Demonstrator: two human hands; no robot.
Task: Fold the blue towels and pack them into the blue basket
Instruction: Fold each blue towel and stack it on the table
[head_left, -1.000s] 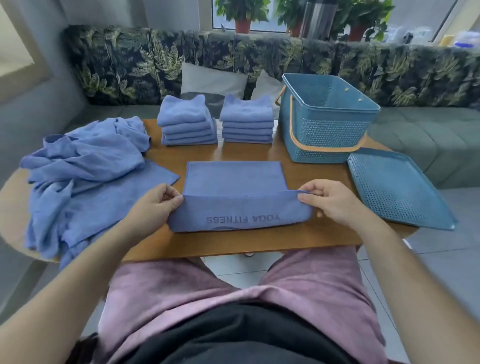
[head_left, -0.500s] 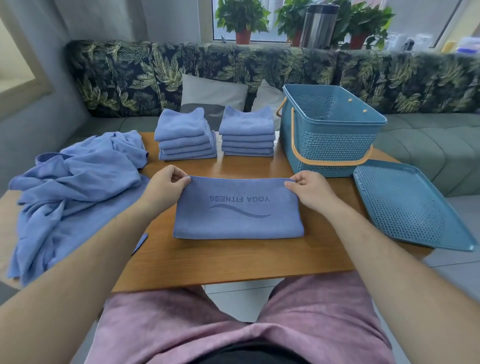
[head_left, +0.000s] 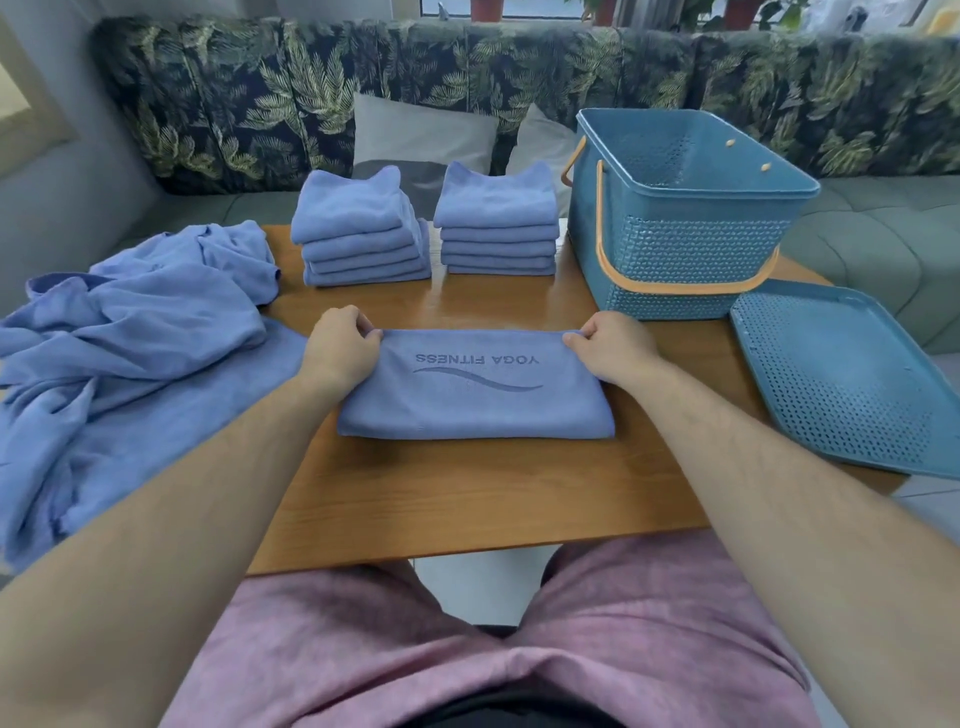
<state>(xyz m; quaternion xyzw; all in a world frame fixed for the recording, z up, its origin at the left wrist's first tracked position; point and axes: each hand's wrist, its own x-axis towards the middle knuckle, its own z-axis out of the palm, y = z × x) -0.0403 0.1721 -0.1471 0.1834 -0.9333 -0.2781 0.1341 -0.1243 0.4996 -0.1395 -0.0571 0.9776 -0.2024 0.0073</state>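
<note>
Both arms stretch forward, left hand and right hand curled over the far corners of the folded towel, fingers pinching its edge. It lies flat on the tabletop, left of and nearer than the basket. Two stacks of folded towels sit just left of the basket, and its lid lies just right.

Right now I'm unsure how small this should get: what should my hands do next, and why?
Probably fold the towel in half sideways. It lies flat, left hand and right hand pinching its far corners, and looks wider than the left stack or right stack behind it.
</note>
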